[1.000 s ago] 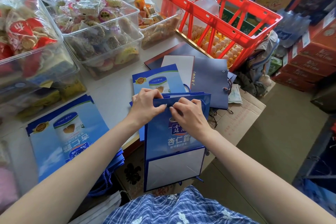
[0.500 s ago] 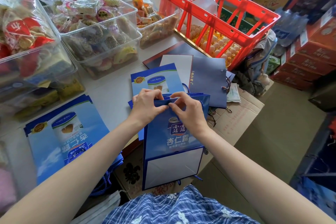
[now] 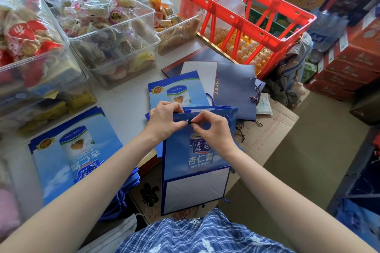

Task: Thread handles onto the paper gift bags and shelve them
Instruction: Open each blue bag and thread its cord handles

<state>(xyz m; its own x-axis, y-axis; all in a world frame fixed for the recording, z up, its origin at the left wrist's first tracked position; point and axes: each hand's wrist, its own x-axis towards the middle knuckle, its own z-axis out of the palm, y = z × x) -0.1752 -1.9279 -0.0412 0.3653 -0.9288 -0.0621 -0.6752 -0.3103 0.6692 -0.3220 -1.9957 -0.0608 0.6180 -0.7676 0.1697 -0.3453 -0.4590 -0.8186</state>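
The paper bag (image 3: 197, 162) hangs off the table edge, its top rim gripped by the left hand (image 3: 164, 120) so the eyelet (image 3: 187, 120) stays steady while the right hand (image 3: 211, 127) pinches the cord tip (image 3: 190, 123) at it.

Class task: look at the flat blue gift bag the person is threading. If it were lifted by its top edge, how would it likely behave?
The gift bag is folded flat, thin paper, so probably light and bendy. Overhanging the table edge, it may slide. Its glossy print suggests slipperiness.
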